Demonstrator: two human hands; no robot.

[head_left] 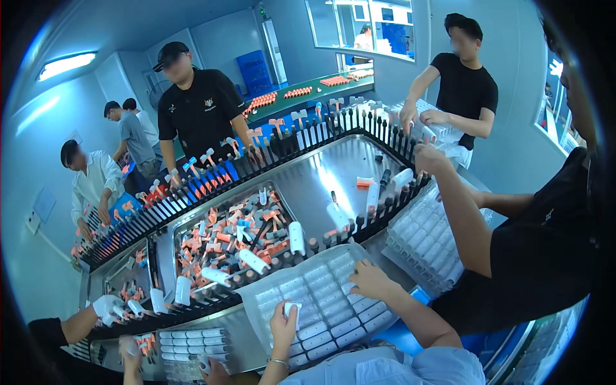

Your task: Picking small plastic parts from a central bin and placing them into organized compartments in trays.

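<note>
My left hand [281, 330] is closed round a small white piece [296, 313] over a clear plastic tray [256, 292]. Whether it is a plastic shell or a folded cloth I cannot make out. Across the tray, my right hand [371, 281] lies with fingers spread and bent over the upper right pockets, with nothing visible in it. White curved plastic shells [346, 336] fill the rows nearest me. The farther pockets look transparent. Just beyond the tray, more white shells [255, 260] sit on the black posts of a moving-style rack.
Behind the posts, a metal tray [292, 212] holds a heap of orange and grey parts [224, 234]. Stacked clear trays [433, 231] stand at right. A co-worker's arm [462, 212] reaches in there; a gloved hand [108, 309] works at left. Other people stand across the line.
</note>
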